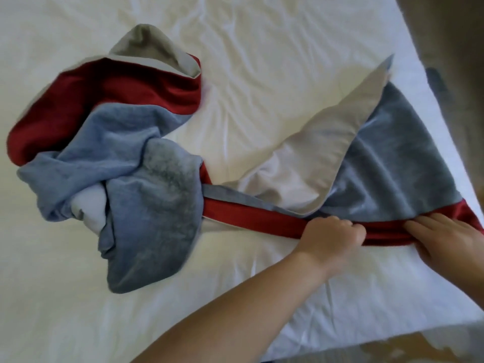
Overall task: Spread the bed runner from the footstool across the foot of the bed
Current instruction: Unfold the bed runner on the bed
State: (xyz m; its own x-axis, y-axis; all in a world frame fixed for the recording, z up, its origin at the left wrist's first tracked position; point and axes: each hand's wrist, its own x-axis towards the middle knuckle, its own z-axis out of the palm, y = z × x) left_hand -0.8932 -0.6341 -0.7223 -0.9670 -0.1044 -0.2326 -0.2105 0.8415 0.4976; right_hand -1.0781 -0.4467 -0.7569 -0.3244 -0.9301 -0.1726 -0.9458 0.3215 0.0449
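The bed runner (392,163) is blue-grey plush with a red satin border and a pale grey lining. It lies crumpled on the white bed (248,74). Its left part is bunched in a heap (117,158). Its right part lies flatter near the bed's right edge, with a corner folded back so the lining shows. My left hand (332,237) is closed on the red border at the near edge. Just to the right, my right hand (450,239) grips the same red border, fingers curled over the cloth. The footstool is out of view.
The bed's right edge runs diagonally at the top right, with brown floor (450,35) beyond it. The near corner of the mattress (392,334) shows at the bottom right, with floor below. White wrinkled sheet spreads around the runner.
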